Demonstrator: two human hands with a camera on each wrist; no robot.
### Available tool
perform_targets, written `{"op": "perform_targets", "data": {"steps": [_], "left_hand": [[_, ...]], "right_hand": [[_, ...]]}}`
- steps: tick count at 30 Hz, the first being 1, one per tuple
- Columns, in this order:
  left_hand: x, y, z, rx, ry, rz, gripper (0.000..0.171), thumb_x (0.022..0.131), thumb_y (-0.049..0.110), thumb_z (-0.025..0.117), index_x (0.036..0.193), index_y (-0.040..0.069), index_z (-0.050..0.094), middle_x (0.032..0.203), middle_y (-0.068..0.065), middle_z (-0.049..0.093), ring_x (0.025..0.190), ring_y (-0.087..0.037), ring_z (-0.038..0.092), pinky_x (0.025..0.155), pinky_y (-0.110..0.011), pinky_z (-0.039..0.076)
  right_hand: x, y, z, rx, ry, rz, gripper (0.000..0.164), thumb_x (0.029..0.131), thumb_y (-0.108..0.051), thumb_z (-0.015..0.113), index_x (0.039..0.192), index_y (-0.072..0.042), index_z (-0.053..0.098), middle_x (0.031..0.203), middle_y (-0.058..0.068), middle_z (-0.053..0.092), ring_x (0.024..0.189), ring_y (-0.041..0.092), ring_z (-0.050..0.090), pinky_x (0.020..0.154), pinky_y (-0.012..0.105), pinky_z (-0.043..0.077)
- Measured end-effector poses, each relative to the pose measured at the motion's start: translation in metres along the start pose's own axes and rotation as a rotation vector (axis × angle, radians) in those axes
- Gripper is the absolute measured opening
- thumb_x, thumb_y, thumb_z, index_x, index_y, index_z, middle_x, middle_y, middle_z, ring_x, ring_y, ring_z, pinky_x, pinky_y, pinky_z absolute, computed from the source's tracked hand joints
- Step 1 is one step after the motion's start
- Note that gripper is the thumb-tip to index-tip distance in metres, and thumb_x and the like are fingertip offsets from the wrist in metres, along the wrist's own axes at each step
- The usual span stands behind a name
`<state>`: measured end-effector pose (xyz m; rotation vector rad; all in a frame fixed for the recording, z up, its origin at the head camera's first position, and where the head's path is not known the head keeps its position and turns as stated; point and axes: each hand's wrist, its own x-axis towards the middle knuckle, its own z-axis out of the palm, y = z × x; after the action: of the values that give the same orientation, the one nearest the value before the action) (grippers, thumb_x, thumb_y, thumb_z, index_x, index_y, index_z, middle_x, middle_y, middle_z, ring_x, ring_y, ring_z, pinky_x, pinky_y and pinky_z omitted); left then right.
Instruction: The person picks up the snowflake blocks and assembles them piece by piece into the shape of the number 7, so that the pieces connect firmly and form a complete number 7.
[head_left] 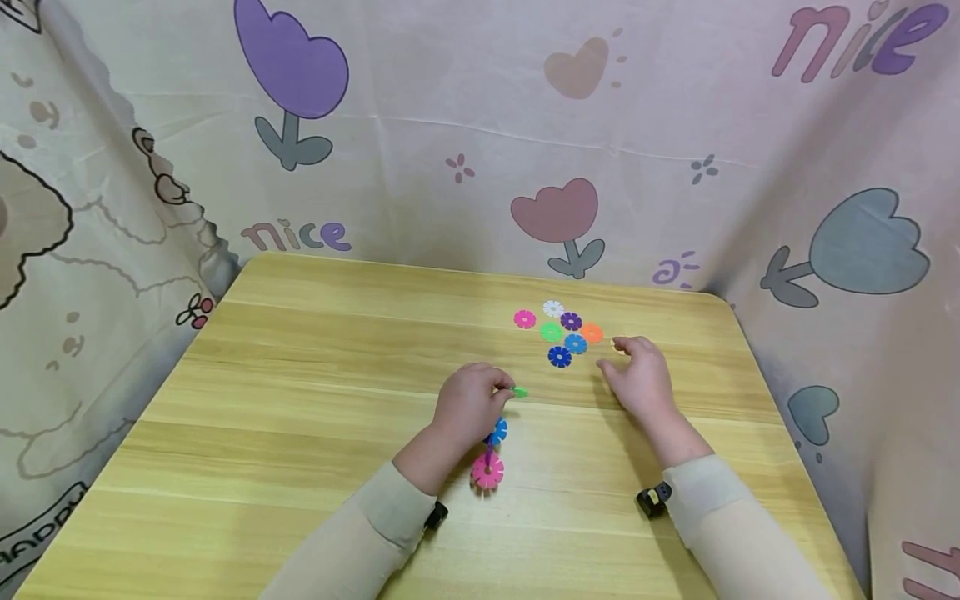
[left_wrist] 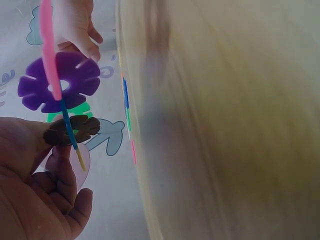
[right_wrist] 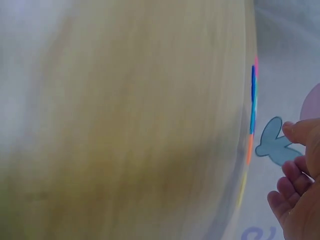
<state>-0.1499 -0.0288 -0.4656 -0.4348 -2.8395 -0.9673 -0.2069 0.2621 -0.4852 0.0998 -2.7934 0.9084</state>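
My left hand (head_left: 468,404) pinches a string of slotted plastic flower discs, joined at their slots, over the middle of the table. Out of its fingertips pokes a green disc (head_left: 521,392); a blue disc (head_left: 499,431) and a pink disc (head_left: 487,472) hang below. In the left wrist view a purple disc (left_wrist: 80,75) and a dark disc (left_wrist: 87,127) also show in that string. My right hand (head_left: 641,379) holds nothing, its thumb and fingers spread apart. Its fingertips are right by a yellow disc (right_wrist: 242,190), which they partly cover in the head view.
Several loose discs lie flat left of the right hand, among them an orange disc (head_left: 592,333), a dark blue disc (head_left: 559,357), a white disc (head_left: 552,308) and a pink one. The wooden table (head_left: 300,400) ends at a patterned curtain (head_left: 420,108) behind and at both sides.
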Motion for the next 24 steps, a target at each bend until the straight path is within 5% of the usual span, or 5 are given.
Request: {"op": "perform_targets", "data": {"steps": [24], "left_hand": [[-0.001, 0.000, -0.001, -0.003, -0.013, -0.015, 0.005, 0.098, 0.018, 0.079, 0.098, 0.015, 0.083, 0.098, 0.003, 0.075, 0.098, -0.020, 0.070, 0.090, -0.039, 0.059]], "right_hand": [[0.033, 0.034, -0.009, -0.172, -0.151, 0.137, 0.066, 0.100, -0.029, 0.072, 0.140, 0.019, 0.053, 0.138, 0.040, 0.054, 0.131, 0.057, 0.049, 0.116, 0.064, 0.036]]}}
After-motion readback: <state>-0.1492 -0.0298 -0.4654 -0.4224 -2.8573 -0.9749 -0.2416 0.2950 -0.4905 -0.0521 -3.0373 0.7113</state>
